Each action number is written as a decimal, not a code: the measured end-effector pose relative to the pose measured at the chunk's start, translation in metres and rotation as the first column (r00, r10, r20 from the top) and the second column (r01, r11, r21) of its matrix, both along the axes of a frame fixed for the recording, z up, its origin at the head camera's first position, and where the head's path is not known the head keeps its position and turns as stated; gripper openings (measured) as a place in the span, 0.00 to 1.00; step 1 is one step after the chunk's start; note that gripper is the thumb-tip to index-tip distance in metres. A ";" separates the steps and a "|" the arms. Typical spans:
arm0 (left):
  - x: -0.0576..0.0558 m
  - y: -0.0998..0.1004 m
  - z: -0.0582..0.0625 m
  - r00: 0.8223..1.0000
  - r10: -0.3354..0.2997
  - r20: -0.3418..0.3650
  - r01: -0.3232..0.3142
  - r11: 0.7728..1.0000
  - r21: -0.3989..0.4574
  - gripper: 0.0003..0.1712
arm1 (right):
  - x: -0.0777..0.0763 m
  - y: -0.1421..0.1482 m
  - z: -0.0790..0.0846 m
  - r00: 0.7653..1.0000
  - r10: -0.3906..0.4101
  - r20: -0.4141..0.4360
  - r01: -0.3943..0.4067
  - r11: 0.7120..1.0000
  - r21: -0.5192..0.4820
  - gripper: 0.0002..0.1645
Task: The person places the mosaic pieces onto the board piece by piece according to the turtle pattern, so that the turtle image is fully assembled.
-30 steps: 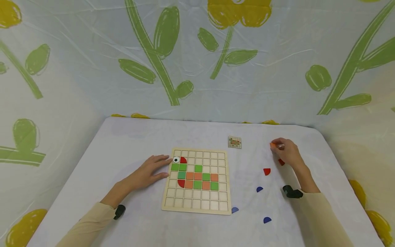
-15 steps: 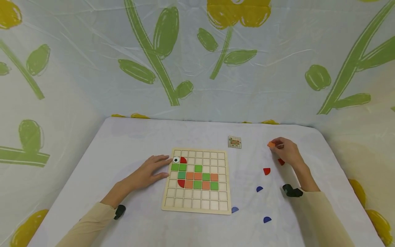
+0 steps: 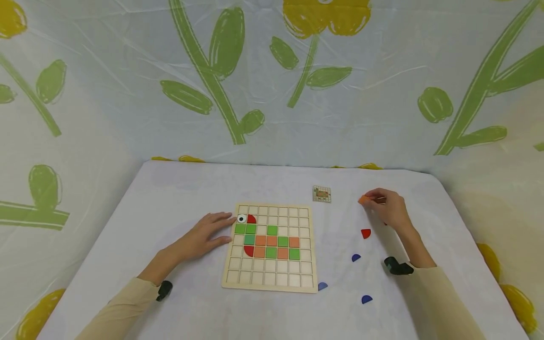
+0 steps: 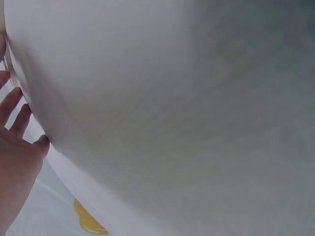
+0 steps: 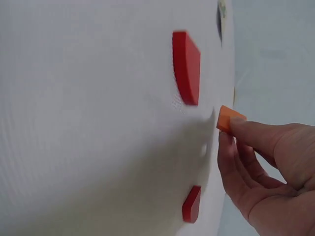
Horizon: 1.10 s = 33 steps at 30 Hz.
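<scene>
My right hand [image 3: 391, 210] pinches a small orange block [image 5: 225, 118] between thumb and fingers, above the cloth at the right. The thumb covers part of the block, so its full outline is hidden. Below that hand lie two red quarter-round pieces; one red piece [image 3: 366, 233] shows fully, the other [image 5: 192, 204] is mostly behind the hand in the head view. My left hand [image 3: 204, 238] lies with fingers spread, its fingertips at the left edge of the wooden grid board [image 3: 269, 279]. Green, orange and red tiles plus an eye tile [image 3: 242, 218] sit in its cells.
A small picture card [image 3: 321, 194] lies beyond the board's far right corner. Blue half-round pieces are scattered right of the board: one [image 3: 356, 258], another [image 3: 367, 299], and a third [image 3: 322, 286] against its near right corner. Flowered cloth walls rise behind and at both sides.
My right hand has moved slightly left with the orange block, which shows more clearly in its fingers. The left hand stays at the board's edge. The head view has shifted a little.
</scene>
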<state>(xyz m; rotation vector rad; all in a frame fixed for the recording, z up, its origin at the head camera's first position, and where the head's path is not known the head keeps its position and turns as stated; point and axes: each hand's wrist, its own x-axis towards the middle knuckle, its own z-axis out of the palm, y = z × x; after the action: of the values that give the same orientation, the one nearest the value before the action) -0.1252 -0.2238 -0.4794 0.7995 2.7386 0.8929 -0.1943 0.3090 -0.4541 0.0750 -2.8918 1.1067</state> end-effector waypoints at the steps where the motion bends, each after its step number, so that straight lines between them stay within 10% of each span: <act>1: 0.000 0.000 0.000 1.000 -0.005 -0.008 0.005 1.000 0.003 0.34 | 0.001 -0.002 0.000 1.000 0.006 -0.003 -0.006 1.000 -0.006 0.15; 33: 0.000 0.001 -0.001 1.000 0.004 0.011 -0.004 1.000 0.008 0.34 | 0.021 -0.098 0.012 0.976 0.215 -0.043 -0.219 0.963 -0.157 0.12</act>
<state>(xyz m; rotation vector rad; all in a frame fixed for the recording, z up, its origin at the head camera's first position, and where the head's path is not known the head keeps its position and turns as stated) -0.1249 -0.2232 -0.4804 0.7882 2.7296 0.9065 -0.1731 0.2115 -0.4425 0.4064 -2.8112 1.3583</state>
